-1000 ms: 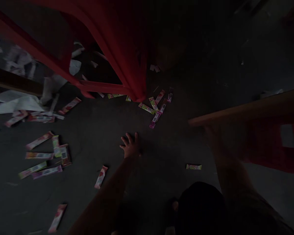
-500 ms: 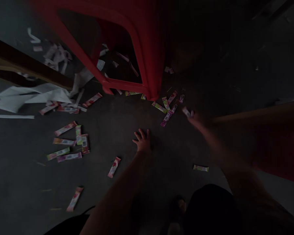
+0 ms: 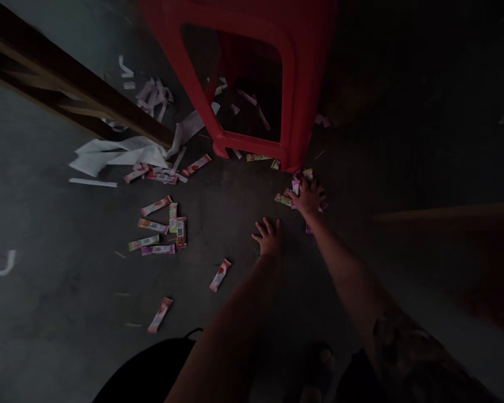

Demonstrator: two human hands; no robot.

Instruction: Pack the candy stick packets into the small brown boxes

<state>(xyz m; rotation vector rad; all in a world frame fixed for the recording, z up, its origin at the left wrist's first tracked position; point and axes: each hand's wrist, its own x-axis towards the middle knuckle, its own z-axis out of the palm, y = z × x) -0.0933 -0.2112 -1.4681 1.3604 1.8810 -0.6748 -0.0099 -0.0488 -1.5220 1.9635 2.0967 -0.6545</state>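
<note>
My left hand (image 3: 269, 239) rests on the dark floor with its fingers spread and nothing in it. Up and to the right of it, my right hand (image 3: 309, 197) lies with fingers apart over a small heap of stick packets (image 3: 284, 199), covering most of them. Pink, green and purple ends poke out around its fingers. Nearest to my left forearm is a single red and white stick packet (image 3: 220, 275). Farther left lies a loose group of several stick packets (image 3: 153, 225), with one more packet (image 3: 160, 315) below it.
A red plastic stool (image 3: 252, 144) stands just beyond my right hand, with packets by its feet. Wooden beams (image 3: 121, 115) cross at upper left, above crumpled white paper (image 3: 113, 157) and scrap strips. At lower left is a black rounded container (image 3: 147, 372). The right side is very dark.
My right hand, earlier holding a packet to the right of the heap, has come down onto the heap with fingers spread. The view has shifted left. My left hand keeps its place on the floor.
</note>
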